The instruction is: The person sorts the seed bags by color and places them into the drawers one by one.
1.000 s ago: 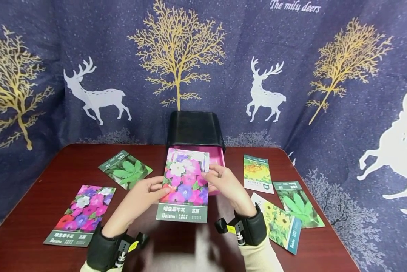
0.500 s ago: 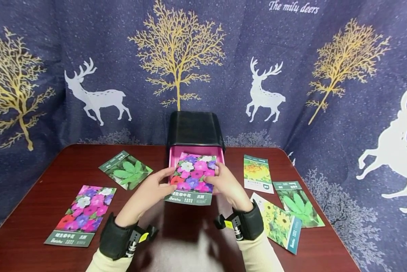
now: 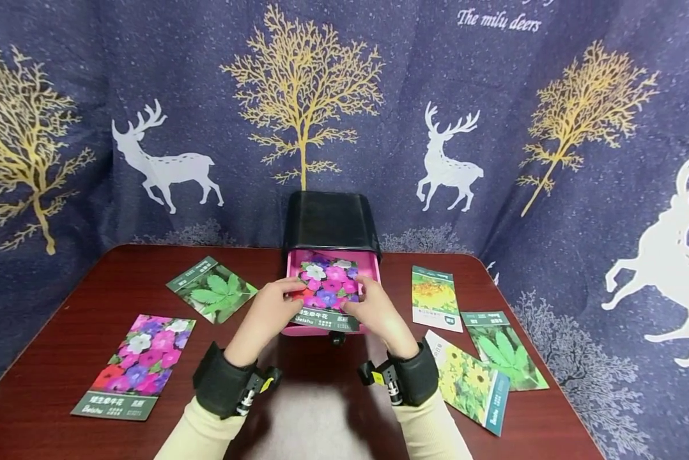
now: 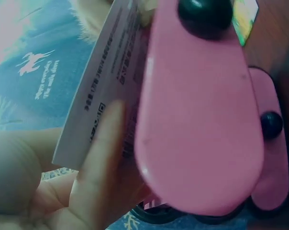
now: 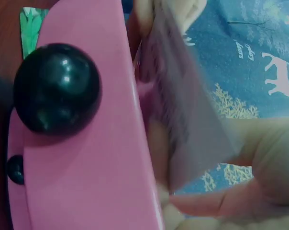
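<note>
A seed packet (image 3: 328, 287) printed with pink, purple and white flowers is partly inside the pulled-out pink drawer (image 3: 369, 260) of a black box. Its lower edge lies over the drawer front. My left hand (image 3: 271, 311) pinches the packet's left edge, and my right hand (image 3: 381, 316) grips the right edge. In the left wrist view, the packet (image 4: 99, 91) stands tilted behind the drawer front (image 4: 197, 105), between thumb and fingers. The right wrist view shows the packet (image 5: 192, 134) blurred beside the drawer front, which bears a black knob (image 5: 58, 88).
On the left lie a second flower packet (image 3: 135, 364) and a green leaf packet (image 3: 215, 291). To the right are a yellow flower packet (image 3: 434, 297), a sunflower-like packet (image 3: 468, 380) and another leaf packet (image 3: 505, 348). The black box (image 3: 332, 220) stands before a deer-patterned cloth.
Both hands have carried the flower seed packet forward and down, from in front of the box into the opened drawer. The packets on the table have stayed put.
</note>
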A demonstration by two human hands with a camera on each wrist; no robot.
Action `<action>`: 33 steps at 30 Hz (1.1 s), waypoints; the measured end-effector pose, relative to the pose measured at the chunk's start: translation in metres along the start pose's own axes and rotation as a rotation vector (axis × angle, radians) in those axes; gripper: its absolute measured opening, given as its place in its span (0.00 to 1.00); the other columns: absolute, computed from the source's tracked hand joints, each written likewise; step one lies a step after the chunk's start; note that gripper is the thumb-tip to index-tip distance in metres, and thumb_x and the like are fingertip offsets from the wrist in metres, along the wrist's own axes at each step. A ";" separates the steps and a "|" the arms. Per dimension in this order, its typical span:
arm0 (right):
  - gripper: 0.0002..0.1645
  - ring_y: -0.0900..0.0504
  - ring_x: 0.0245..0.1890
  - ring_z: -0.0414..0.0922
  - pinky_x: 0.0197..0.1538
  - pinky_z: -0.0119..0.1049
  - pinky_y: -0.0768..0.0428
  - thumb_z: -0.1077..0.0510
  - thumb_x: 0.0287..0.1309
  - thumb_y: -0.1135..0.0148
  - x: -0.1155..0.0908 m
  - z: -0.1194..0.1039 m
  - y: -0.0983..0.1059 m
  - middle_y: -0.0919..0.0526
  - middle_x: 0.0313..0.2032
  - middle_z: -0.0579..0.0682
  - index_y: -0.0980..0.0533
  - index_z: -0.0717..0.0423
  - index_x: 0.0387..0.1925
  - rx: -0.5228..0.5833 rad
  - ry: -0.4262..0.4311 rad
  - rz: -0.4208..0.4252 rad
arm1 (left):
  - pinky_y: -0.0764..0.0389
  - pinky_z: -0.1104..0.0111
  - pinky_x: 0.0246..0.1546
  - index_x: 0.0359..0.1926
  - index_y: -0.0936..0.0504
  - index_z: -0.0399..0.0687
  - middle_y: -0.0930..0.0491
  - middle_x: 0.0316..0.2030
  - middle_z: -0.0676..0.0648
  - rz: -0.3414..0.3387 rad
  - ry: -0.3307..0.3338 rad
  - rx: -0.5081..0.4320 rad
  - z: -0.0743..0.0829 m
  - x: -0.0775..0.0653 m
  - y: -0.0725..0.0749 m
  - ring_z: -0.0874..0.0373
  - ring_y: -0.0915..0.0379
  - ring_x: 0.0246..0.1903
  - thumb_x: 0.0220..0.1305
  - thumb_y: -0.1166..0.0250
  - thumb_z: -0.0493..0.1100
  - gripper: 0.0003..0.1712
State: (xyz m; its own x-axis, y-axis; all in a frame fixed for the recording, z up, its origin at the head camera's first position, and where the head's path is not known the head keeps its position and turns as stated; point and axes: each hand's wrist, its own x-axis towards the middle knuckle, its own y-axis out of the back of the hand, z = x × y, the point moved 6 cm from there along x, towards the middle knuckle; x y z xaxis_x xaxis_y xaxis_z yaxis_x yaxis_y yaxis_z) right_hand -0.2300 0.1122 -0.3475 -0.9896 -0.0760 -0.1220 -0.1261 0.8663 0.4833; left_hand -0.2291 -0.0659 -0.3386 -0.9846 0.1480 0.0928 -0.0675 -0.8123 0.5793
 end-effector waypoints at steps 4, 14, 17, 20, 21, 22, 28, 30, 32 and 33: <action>0.29 0.34 0.60 0.58 0.60 0.52 0.31 0.64 0.51 0.37 0.001 -0.005 -0.007 0.38 0.64 0.66 0.29 0.66 0.57 -0.156 0.072 0.007 | 0.24 0.55 0.52 0.48 0.20 0.31 0.24 0.53 0.34 0.049 -0.022 0.103 0.003 0.003 -0.005 0.43 0.28 0.55 0.57 0.41 0.31 0.17; 0.22 0.46 0.69 0.62 0.65 0.53 0.36 0.68 0.47 0.38 0.012 -0.013 -0.011 0.37 0.61 0.72 0.24 0.72 0.47 -0.326 0.229 0.158 | 0.20 0.55 0.44 0.46 0.19 0.31 0.20 0.46 0.36 0.123 -0.056 0.270 0.012 0.007 -0.019 0.43 0.22 0.46 0.57 0.38 0.31 0.14; 0.21 0.43 0.66 0.64 0.64 0.54 0.35 0.69 0.47 0.38 0.012 -0.012 -0.012 0.36 0.61 0.73 0.23 0.72 0.46 -0.401 0.238 0.176 | 0.19 0.57 0.41 0.44 0.18 0.32 0.19 0.43 0.38 0.134 -0.081 0.297 0.015 0.005 -0.022 0.45 0.20 0.43 0.58 0.37 0.32 0.13; 0.20 0.36 0.61 0.66 0.60 0.55 0.32 0.67 0.48 0.36 0.010 -0.011 -0.014 0.37 0.61 0.74 0.23 0.71 0.46 -0.500 0.244 0.176 | 0.18 0.59 0.36 0.41 0.17 0.34 0.18 0.38 0.41 0.153 -0.109 0.322 0.016 0.002 -0.025 0.49 0.19 0.39 0.58 0.37 0.32 0.10; 0.20 0.35 0.59 0.67 0.59 0.55 0.31 0.66 0.48 0.36 0.008 -0.011 -0.015 0.38 0.62 0.74 0.23 0.71 0.46 -0.523 0.247 0.176 | 0.18 0.60 0.36 0.40 0.17 0.35 0.18 0.37 0.41 0.165 -0.126 0.334 0.017 0.002 -0.026 0.49 0.19 0.38 0.57 0.37 0.32 0.09; 0.18 0.33 0.56 0.66 0.56 0.56 0.30 0.65 0.49 0.36 0.007 -0.011 -0.015 0.37 0.61 0.74 0.22 0.70 0.43 -0.556 0.256 0.180 | 0.18 0.60 0.34 0.38 0.17 0.35 0.18 0.36 0.42 0.176 -0.143 0.343 0.018 0.001 -0.027 0.49 0.19 0.37 0.57 0.37 0.32 0.07; 0.14 0.27 0.47 0.61 0.44 0.54 0.25 0.57 0.57 0.41 0.003 -0.016 -0.021 0.30 0.54 0.71 0.23 0.67 0.28 -0.714 0.310 0.199 | 0.20 0.60 0.28 0.30 0.17 0.35 0.18 0.31 0.42 0.213 -0.186 0.409 0.023 -0.001 -0.027 0.48 0.19 0.31 0.57 0.39 0.29 0.04; 0.15 0.26 0.47 0.60 0.43 0.54 0.25 0.56 0.58 0.42 0.002 -0.016 -0.023 0.31 0.55 0.71 0.24 0.65 0.25 -0.736 0.311 0.192 | 0.20 0.60 0.27 0.28 0.18 0.34 0.18 0.29 0.42 0.217 -0.191 0.449 0.025 -0.003 -0.027 0.49 0.19 0.29 0.58 0.41 0.29 0.06; 0.17 0.26 0.51 0.61 0.47 0.55 0.25 0.54 0.59 0.42 0.001 -0.015 -0.024 0.32 0.57 0.73 0.23 0.67 0.26 -0.755 0.303 0.179 | 0.19 0.61 0.27 0.27 0.18 0.34 0.19 0.28 0.42 0.221 -0.211 0.494 0.025 -0.004 -0.028 0.50 0.19 0.28 0.58 0.41 0.29 0.06; 0.18 0.27 0.53 0.62 0.49 0.55 0.26 0.53 0.59 0.42 0.001 -0.015 -0.025 0.33 0.59 0.74 0.23 0.67 0.27 -0.762 0.301 0.175 | 0.19 0.61 0.27 0.26 0.19 0.34 0.19 0.27 0.42 0.225 -0.221 0.516 0.026 -0.005 -0.028 0.50 0.20 0.27 0.58 0.41 0.29 0.07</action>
State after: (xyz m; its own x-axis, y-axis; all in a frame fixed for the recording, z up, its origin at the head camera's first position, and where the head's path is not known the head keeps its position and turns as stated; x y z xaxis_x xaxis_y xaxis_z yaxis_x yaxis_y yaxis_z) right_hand -0.2284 0.0827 -0.3467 -0.9617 -0.1939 0.1935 0.1257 0.3151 0.9407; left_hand -0.2185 -0.0291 -0.3348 -0.9052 0.1624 0.3928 0.2802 -0.4669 0.8387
